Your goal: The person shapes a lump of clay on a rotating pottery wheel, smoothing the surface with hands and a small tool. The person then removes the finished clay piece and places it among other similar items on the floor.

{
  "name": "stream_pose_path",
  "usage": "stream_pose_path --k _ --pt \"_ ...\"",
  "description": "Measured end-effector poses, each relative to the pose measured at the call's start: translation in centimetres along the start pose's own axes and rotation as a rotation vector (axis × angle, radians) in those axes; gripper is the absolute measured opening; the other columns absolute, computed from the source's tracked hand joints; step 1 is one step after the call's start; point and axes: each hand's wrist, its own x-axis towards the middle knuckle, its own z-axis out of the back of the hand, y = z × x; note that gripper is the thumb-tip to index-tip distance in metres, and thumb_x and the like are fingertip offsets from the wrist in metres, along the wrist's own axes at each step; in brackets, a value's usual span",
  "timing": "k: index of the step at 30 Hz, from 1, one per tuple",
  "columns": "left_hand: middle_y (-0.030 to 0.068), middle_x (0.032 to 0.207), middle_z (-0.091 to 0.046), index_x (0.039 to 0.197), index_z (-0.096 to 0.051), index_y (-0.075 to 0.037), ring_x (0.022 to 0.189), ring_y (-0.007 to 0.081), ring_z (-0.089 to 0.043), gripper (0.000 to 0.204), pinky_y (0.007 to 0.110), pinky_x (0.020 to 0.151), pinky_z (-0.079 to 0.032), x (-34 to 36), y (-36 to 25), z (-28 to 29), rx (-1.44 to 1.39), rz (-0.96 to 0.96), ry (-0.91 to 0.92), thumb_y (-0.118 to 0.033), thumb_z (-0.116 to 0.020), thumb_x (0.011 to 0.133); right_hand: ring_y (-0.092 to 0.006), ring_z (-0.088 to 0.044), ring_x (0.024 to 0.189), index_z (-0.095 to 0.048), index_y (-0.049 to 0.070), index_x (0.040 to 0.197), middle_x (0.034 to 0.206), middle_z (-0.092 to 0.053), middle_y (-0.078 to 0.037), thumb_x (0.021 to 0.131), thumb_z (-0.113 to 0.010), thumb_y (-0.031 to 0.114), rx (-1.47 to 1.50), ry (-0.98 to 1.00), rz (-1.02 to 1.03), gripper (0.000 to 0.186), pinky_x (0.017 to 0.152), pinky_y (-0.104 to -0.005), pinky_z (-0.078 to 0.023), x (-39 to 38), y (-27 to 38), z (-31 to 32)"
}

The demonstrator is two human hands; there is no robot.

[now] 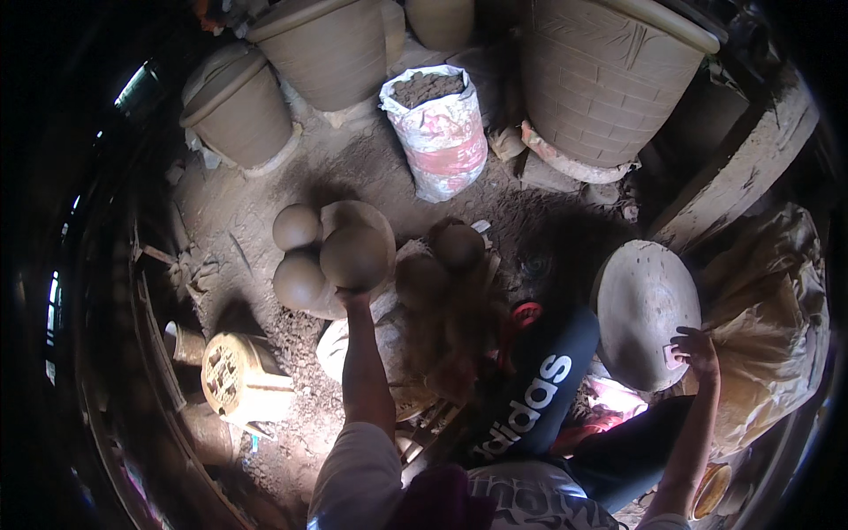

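Observation:
My left hand reaches forward and holds a smooth, round grey-brown clay ball from its near side; most of the fingers are hidden beneath it. Two similar clay balls, a rear one and a nearer one, sit beside it on a pale round board. My right hand is at the near right edge of a big pale grey disc, fingers bent around a small flat pinkish piece. What that piece is made of, I cannot tell.
More rounded clay pieces lie in shadow ahead of my knees. An open sack of clay lumps stands beyond, between large clay pots. A yellowish stool is at left, crumpled brown sheeting at right, beside a thick wooden beam.

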Motion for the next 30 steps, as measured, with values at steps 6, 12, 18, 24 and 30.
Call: stream_pose_path --k 6,12,18,24,30 --pt "0.0068 0.118 -0.053 0.116 -0.052 -0.013 0.112 0.0255 -0.049 0.044 0.045 0.095 -0.037 2.5 -0.5 -1.0 0.031 -0.036 -0.046 -0.039 -0.046 0.081 -0.0160 -0.060 0.063 -0.049 -0.003 0.114 0.085 -0.064 -0.011 0.077 -0.058 0.010 -0.101 -0.109 -0.161 0.041 0.054 -0.0270 -0.047 0.2 -1.1 0.8" --pt "0.0074 0.120 -0.052 0.117 -0.050 -0.012 0.112 0.0263 -0.048 0.047 0.046 0.095 -0.037 3.9 -0.8 -0.9 0.051 -0.064 -0.094 -0.041 -0.048 0.080 -0.0157 -0.060 0.063 -0.049 -0.002 0.114 0.085 -0.065 -0.011 0.077 -0.059 0.010 -0.131 -0.116 -0.229 0.040 0.055 -0.0273 -0.048 1.4 -1.2 0.5" --pt "0.0081 0.121 -0.052 0.119 -0.049 -0.011 0.113 0.0270 -0.048 0.051 0.047 0.094 -0.037 4.0 -0.7 -0.5 0.066 -0.082 -0.136 -0.043 -0.050 0.079 -0.0153 -0.061 0.065 -0.051 0.000 0.112 0.085 -0.065 -0.011 0.079 -0.058 0.011 -0.168 -0.118 -0.237 0.036 0.056 -0.0270 -0.049 1.9 -1.0 -0.1" --pt "0.0087 0.122 -0.051 0.121 -0.047 -0.011 0.113 0.0278 -0.047 0.055 0.047 0.094 -0.037 3.9 -0.5 -0.7 0.092 -0.104 -0.176 -0.045 -0.052 0.077 -0.0149 -0.061 0.065 -0.051 0.000 0.113 0.085 -0.065 -0.011 0.079 -0.058 0.009 -0.135 -0.078 -0.222 0.035 0.056 -0.0268 -0.049 2.2 -0.8 -0.3" --pt "0.0093 0.123 -0.050 0.123 -0.046 -0.010 0.114 0.0286 -0.047 0.060 0.048 0.094 -0.037 3.2 -0.7 -1.8 0.134 -0.137 -0.225 -0.046 -0.054 0.076 -0.0165 -0.062 0.067 -0.051 0.004 0.114 0.088 -0.065 -0.010 0.078 -0.060 0.011 -0.180 -0.054 -0.221 0.038 0.057 -0.0282 -0.049 2.6 -1.1 -0.2"
